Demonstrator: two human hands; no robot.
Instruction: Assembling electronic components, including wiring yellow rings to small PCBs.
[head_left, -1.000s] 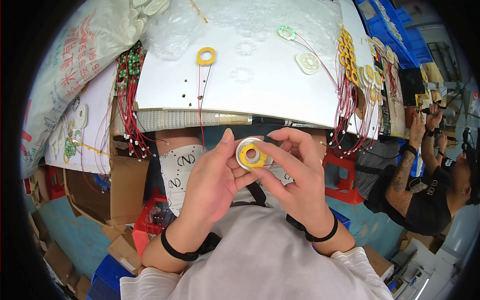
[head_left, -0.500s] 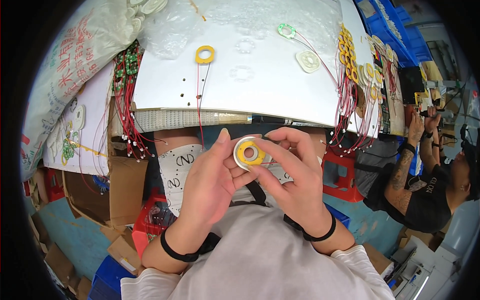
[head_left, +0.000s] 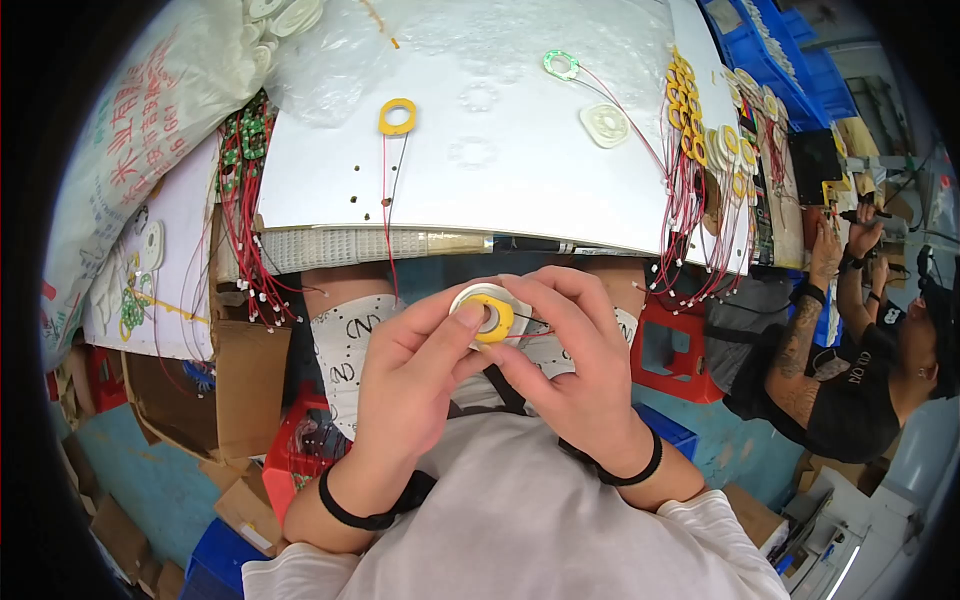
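Above my lap, just short of the table edge, both hands grip a round white plastic housing [head_left: 466,295] with a yellow ring-shaped board [head_left: 493,331] set against its face. My left hand [head_left: 415,365] holds it from the left, the thumb pressed on the yellow ring and the fingers behind. On the right, my right hand [head_left: 572,350] pinches the rim between thumb and fingers. Red and black wires trail from the ring toward my right palm. Whether the ring sits fully inside the housing, I cannot tell.
On the white table [head_left: 560,190] lie another yellow ring [head_left: 398,117] with wires, a green ring board [head_left: 561,65] and a white housing [head_left: 605,126]. Wired yellow rings [head_left: 685,110] hang in a bunch at right, green boards [head_left: 243,145] at left. A co-worker [head_left: 850,370] sits right.
My left thumb has come down onto the yellow ring; before, it pointed up, away from it. The housing has shifted slightly left and tilted in my fingers.
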